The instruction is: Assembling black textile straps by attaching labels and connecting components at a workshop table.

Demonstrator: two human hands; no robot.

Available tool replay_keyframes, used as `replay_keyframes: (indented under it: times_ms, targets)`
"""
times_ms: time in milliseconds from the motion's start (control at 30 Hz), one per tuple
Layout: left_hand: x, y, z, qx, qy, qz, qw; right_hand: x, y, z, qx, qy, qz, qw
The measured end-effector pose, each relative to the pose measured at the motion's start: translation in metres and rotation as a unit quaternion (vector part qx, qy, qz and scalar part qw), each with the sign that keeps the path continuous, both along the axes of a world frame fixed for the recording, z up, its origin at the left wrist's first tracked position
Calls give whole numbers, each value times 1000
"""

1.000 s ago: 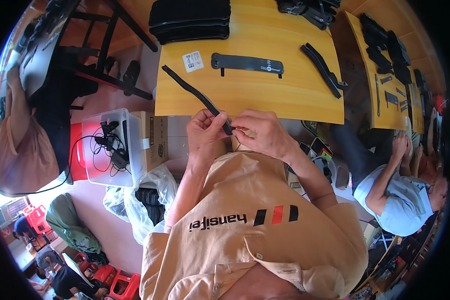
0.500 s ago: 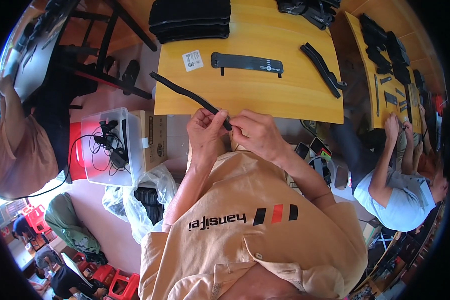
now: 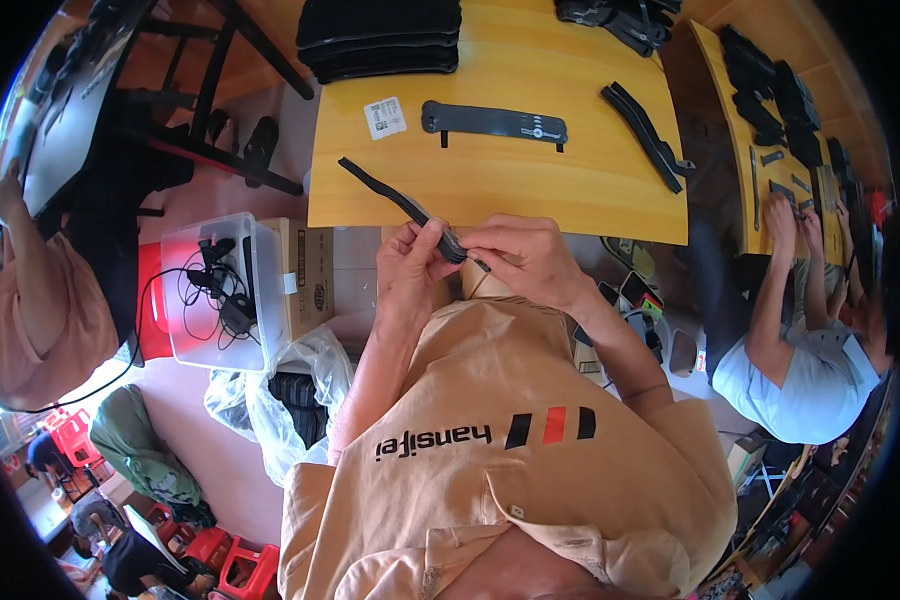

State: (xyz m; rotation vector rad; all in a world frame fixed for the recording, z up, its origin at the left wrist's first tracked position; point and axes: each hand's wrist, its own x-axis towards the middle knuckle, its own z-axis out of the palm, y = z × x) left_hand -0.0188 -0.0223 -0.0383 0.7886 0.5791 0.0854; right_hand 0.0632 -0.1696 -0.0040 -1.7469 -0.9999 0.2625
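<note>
A long black strap (image 3: 380,188) runs from between my two hands up over the table's near edge, its free end pointing far left. My left hand (image 3: 406,265) is closed round its lower part, thumb on top. Fingertips of my right hand (image 3: 528,258) pinch the strap's near end, where it looks folded over or doubled; a small dark tip shows below the fingers. Beyond my hands, a flat dark grey strip (image 3: 495,122) with rounded ends and a printed mark lies on the yellow table (image 3: 570,200), two short black tabs sticking out beneath it.
On the table are a white printed label (image 3: 385,118), a stack of folded black pieces (image 3: 380,38), a pair of black straps (image 3: 645,140) and a black bundle (image 3: 625,22). A clear bin of cables (image 3: 220,290) stands at left. Another person (image 3: 790,370) works at right.
The strap's free end has swung right and slightly nearer. Its near end now appears folded between my hands, and my right hand's fingers have shifted around it.
</note>
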Motion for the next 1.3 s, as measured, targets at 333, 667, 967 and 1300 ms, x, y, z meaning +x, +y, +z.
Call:
replay_keyframes:
  times_ms: [333,667,967,1300]
  targets:
    - [1,-4,1,17,-8,0,1000,10,-3,8,-26,-55,72,996]
    - [1,-10,6,38,11,9,999,6,-2,16,-60,-191,68,977]
    - [2,-11,7,37,19,23,999,3,0,11,-67,-215,71,972]
    - [-2,-7,-5,16,25,46,998,-7,8,-4,-62,-262,47,962]
